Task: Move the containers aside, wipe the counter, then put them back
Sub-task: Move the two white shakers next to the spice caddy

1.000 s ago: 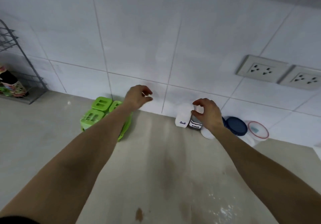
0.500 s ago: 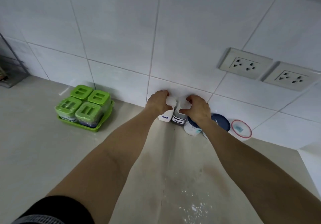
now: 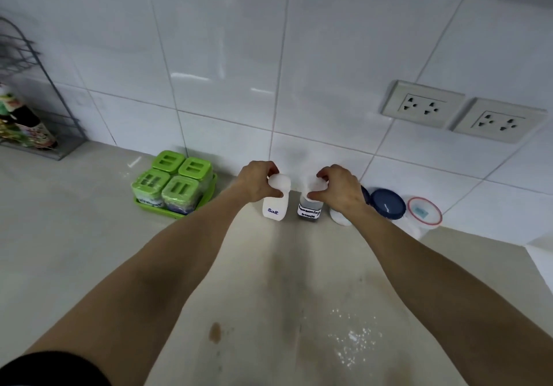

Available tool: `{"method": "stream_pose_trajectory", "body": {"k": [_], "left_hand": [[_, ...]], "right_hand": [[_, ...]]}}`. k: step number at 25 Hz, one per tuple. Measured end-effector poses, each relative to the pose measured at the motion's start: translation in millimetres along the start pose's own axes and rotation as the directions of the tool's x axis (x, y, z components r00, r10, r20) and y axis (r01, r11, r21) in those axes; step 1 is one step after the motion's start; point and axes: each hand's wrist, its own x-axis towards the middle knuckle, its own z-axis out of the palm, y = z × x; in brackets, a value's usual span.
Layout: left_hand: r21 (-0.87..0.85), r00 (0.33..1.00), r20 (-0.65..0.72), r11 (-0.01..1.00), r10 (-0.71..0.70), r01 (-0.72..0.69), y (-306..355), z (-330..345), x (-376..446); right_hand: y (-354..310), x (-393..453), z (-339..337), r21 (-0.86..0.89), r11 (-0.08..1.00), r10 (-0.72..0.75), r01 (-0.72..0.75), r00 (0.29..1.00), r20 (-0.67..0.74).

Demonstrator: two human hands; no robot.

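Observation:
Two small white-capped jars stand side by side at the back of the counter (image 3: 74,236), against the tiled wall. My left hand (image 3: 257,180) grips the cap of the white jar labelled "Salt" (image 3: 274,207). My right hand (image 3: 339,188) grips the cap of the dark seasoning jar (image 3: 310,209). Right of them, partly hidden behind my right wrist, are a white tub (image 3: 339,217), a blue-lidded tub (image 3: 387,204) and a red-rimmed clear tub (image 3: 424,211). Left of the salt jar, a green tray (image 3: 175,211) holds several green-lidded boxes (image 3: 172,180).
White powder (image 3: 350,340) and a brown stain (image 3: 215,332) mark the near counter between my forearms. A grey wire rack (image 3: 36,134) with packets stands at the far left. Two wall sockets (image 3: 422,104) sit above the tubs. The counter's edge drops off at the right.
My left hand moved from beside the green boxes to the salt jar. Both hands now grip the jar caps; the two jars stand slightly apart.

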Motion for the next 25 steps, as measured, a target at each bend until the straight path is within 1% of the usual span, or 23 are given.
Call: {"method": "stream_pose_trajectory", "body": {"k": [2, 6, 12, 17, 21, 25], "left_hand": [[-0.045, 1.000, 0.006, 0.999, 0.018, -0.018, -12, -17, -16], [-0.073, 0.995, 0.036, 0.993, 0.092, -0.090, -35, -53, -45], [-0.023, 0.986, 0.089, 0.990, 0.144, -0.142, -99, -103, -93], [-0.008, 0.990, 0.115, 0.997, 0.082, -0.082, -166, -143, -117], [0.036, 0.996, 0.083, 0.999, 0.026, -0.029, -205, -164, -121], [0.048, 0.999, 0.044, 0.999, -0.002, 0.000, -227, -173, -117]], "right_hand": [[-19, -20, 0, 0.014, 1.000, 0.008, -0.008, 1.000, 0.001], [-66, -53, 6, 0.018, 1.000, 0.013, -0.013, 1.000, 0.005], [-151, -84, 38, 0.000, 1.000, 0.017, -0.017, 0.999, 0.034], [-216, -86, 73, 0.003, 1.000, -0.013, 0.013, 0.998, 0.054], [-254, -74, 96, -0.002, 0.999, -0.045, 0.045, 0.996, 0.078], [-280, -59, 114, -0.017, 0.998, -0.059, 0.061, 0.994, 0.094]]}}
